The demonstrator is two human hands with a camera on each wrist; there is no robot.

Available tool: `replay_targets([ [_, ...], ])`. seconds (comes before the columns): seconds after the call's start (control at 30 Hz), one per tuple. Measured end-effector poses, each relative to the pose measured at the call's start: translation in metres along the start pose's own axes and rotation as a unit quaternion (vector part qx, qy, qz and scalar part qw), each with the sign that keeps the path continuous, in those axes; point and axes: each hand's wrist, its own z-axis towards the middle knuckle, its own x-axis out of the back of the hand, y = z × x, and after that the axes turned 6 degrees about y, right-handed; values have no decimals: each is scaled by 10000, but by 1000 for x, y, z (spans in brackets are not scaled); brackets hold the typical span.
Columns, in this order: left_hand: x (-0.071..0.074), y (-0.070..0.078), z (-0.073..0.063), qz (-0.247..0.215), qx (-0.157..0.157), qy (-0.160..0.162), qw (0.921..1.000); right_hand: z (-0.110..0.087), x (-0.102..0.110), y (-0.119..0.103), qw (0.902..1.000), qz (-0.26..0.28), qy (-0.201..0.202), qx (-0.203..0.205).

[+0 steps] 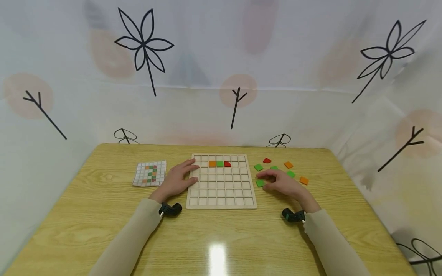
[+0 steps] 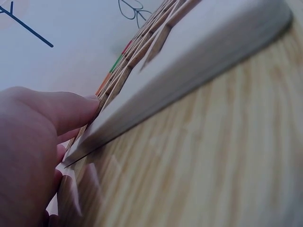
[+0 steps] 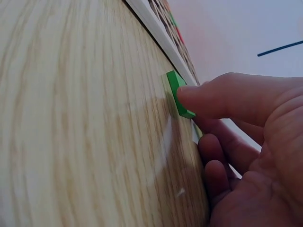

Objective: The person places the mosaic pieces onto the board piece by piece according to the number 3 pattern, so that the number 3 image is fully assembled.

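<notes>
My left hand rests on the left edge of a wooden grid board, its fingers and thumb extended over the rim. Near the board's top, an orange square tile, a green square tile and a red quarter-round tile sit side by side in cells. Right of the board, my right hand is at a loose green square tile that lies on the table. In the right wrist view, the thumb overlaps this green tile; the index fingertip is hidden. Thumb and forefinger look apart.
A pattern card lies left of the board. Around the right hand are more loose tiles: green squares, orange squares and a red quarter-round. A patterned cloth stands behind the wooden table.
</notes>
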Motion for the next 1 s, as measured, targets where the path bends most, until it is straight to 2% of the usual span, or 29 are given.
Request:
replay_targets([
  [0.4, 1, -1, 1, 40, 42, 17, 10000, -1, -1, -5, 9999, -41, 72, -93],
  [0.73, 1, 0, 1, -12, 64, 1, 10000, 1, -2, -8, 9971, -691, 327, -31],
  [1.0, 0, -1, 1, -38, 55, -35, 10000, 1, -6, -3, 9956, -796, 489, -75],
])
